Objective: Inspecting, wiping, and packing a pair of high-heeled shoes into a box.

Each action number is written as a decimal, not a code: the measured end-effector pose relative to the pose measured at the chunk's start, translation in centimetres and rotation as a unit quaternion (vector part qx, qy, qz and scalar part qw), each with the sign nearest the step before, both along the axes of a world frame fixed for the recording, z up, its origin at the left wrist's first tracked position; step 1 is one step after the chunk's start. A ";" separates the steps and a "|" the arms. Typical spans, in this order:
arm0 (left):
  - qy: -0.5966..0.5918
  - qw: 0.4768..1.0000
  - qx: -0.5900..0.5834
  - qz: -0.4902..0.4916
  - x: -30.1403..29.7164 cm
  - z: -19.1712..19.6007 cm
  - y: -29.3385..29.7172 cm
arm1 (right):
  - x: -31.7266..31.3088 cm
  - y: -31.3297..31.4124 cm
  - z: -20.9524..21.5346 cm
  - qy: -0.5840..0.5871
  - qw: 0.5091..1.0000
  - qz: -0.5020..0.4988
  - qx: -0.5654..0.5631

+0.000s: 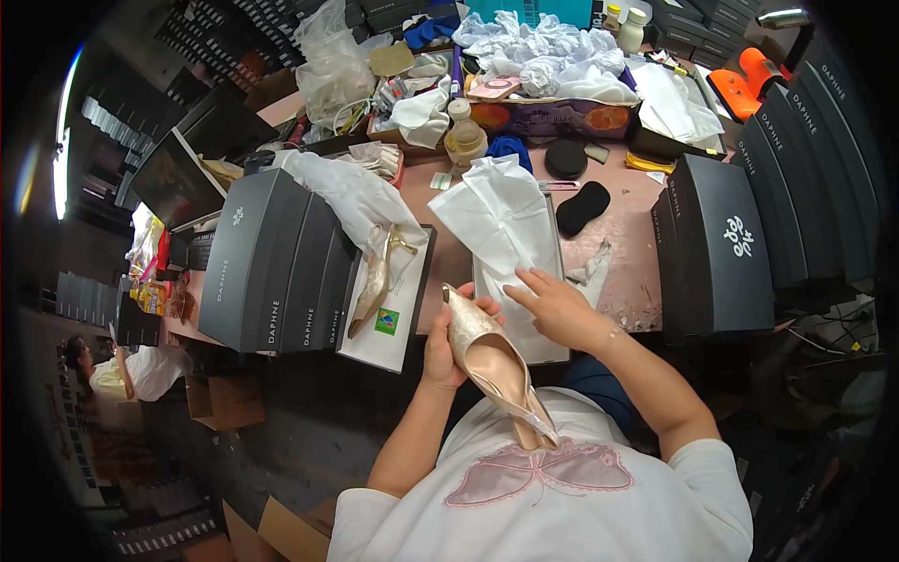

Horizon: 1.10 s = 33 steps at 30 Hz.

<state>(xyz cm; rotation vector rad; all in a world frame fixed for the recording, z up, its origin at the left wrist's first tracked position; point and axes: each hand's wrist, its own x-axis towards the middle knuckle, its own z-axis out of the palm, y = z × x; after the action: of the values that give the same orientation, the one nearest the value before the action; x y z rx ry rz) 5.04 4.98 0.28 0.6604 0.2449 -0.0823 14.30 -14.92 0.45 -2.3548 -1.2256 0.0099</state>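
Observation:
A gold pointed-toe slingback shoe (489, 354) rests in my left hand (443, 348), whose fingers wrap round its toe end, heel end toward my body. My right hand (552, 307) is spread open just right of the shoe, over white tissue paper (501, 220). That paper stands up out of an open shoe box (557, 354) in front of me. Left of it, a second gold heeled shoe (373, 286) lies on its side in an open box (418, 304), beside a small green square card (386, 321).
Dark shoe boxes stand at the left (272, 253) and in taller stacks at the right (716, 248). Beyond lie a black insole-shaped pad (582, 208), a round black tin (566, 159), a bottle (465, 140) and a carton heaped with crumpled paper (562, 117). A person (150, 370) sits far left.

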 end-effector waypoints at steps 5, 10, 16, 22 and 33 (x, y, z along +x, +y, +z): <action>0.033 0.993 -0.088 -0.076 -4.3 0.6 -3.7 | 1.3 1.7 -3.2 0.044 0.994 -0.021 -0.102; 0.102 0.991 -0.085 0.017 -4.2 0.9 -3.8 | -0.8 -0.9 3.0 0.363 0.894 -0.121 0.235; 0.175 0.982 -0.062 0.044 -2.5 0.4 -4.3 | -3.0 0.8 3.0 0.338 0.926 -0.043 0.163; 0.147 0.989 -0.007 -0.026 -2.5 0.3 -3.2 | -1.5 1.0 2.4 0.351 0.918 -0.057 0.175; -0.108 0.859 0.480 0.140 -3.6 3.0 -4.3 | -4.4 2.5 4.3 0.377 0.898 -0.011 0.227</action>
<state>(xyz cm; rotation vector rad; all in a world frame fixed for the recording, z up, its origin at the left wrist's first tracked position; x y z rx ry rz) 1.45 0.68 3.33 1.6127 0.1498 0.4262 9.87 -12.38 4.74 -1.6865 -0.7075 0.5214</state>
